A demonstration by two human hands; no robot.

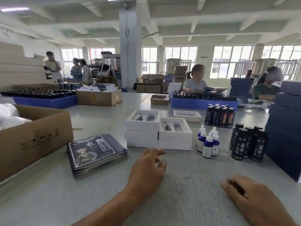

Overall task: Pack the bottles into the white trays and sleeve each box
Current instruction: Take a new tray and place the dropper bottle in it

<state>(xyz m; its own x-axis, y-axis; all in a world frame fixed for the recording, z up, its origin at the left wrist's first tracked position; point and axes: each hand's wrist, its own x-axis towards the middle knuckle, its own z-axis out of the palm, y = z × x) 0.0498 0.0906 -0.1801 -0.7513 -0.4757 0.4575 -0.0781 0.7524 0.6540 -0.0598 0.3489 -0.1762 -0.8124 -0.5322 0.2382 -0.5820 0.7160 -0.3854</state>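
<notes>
Both grips loose and empty, left hand (146, 170), right hand (247, 194); beyond, five white trays (175, 129), perhaps five dropper bottles (207, 143).

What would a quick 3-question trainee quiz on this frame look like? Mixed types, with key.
1. True or false: the left hand grips a bottle.
2. The dropper bottles stand on which side of the white trays? A) camera's left B) camera's right C) on top
3. Fill in: the stack of dark printed sleeves lies between the trays and the ____ box.

Key: 1 false, both hands hold nothing, right hand too; 2 B; 3 cardboard.
</notes>
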